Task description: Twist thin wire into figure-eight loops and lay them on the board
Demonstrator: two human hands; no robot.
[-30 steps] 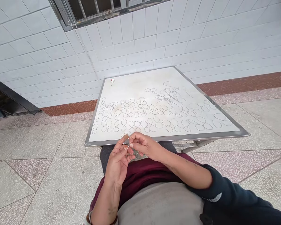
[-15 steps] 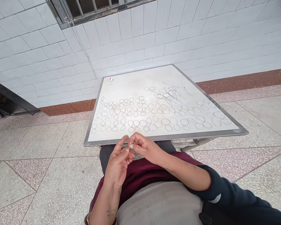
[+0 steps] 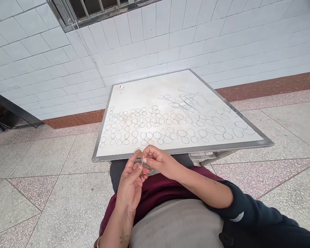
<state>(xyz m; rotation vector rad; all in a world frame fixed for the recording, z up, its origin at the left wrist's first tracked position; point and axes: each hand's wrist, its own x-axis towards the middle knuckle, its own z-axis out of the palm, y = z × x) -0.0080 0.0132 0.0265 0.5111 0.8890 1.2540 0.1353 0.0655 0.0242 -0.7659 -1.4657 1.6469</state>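
Observation:
Between my two hands, just in front of the table's near edge, is a thin looped wire (image 3: 137,149). My left hand (image 3: 132,177) pinches it between thumb and fingers, palm turned up. From the right, my right hand (image 3: 156,161) grips the same wire with thumb and forefinger, its fingertips close to the left thumb. One loop arches above the left fingertips; part of another shows below my right hand. Where the wire crosses between the fingers is mostly hidden. On the table lie several rows of wire figure-eights (image 3: 185,136), with a tangle of loose wires (image 3: 184,102) behind them.
The white table (image 3: 142,94) has a grey metal rim and stands near a white tiled wall (image 3: 155,48). A small red-and-white object (image 3: 121,87) sits at its far left corner. A barred window (image 3: 100,8) is above. Speckled tiles cover the floor (image 3: 74,203).
The view has shifted very slightly. Both hands stay together on the wire, with only small finger movements; the wires on the table look the same.

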